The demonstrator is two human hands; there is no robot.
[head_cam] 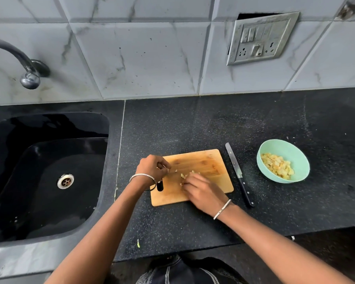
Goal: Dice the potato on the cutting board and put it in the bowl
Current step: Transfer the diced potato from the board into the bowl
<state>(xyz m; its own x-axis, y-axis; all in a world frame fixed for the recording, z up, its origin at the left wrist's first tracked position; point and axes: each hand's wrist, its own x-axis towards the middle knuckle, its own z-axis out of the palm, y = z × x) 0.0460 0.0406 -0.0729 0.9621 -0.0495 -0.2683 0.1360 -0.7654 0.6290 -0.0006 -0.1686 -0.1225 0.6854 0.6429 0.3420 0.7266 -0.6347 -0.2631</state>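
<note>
1. Closest in, right under the camera: a dark garment [182, 271] with pale stripes, and 2 bare forearms reaching out over the black speckled countertop [193, 124].
2. That's 1 silver bangle per wrist, 2 in all: the left bangle [142, 176] and the right bangle [221, 209].
3. The left hand [152, 168] sits over the left end of the wooden cutting board [203, 160], just beyond its handle slot [159, 185]. Its fingers are curled in tight, and thumb and tips are pinched at the potato pieces [184, 175].
4. The right hand [201, 191] comes in from the near edge, knuckles up and fingers bent down, with the tips right on that same little scatter. Whether it actually pinches a piece, I cannot tell.
5. The scatter lies mid-board between the 2 hands. The bits are too small and too hidden to count.
6. There's 1 knife [239, 174] flat on the countertop just right of the board. Its black riveted handle is toward the person, its blade points away, and neither hand is on it.
7. There's 1 mint-green bowl [295, 148] further right, apart from the knife, holding a heap of diced potato [278, 166].
8. Over on the left are 1 black sink [49, 152] with 1 steel drain [65, 181], and 1 tap [19, 58] curving out from the wall above it.
9. Up on the marbled tiles hangs 1 metal switch plate [261, 38], tilted, with any markings too small to read.
</note>
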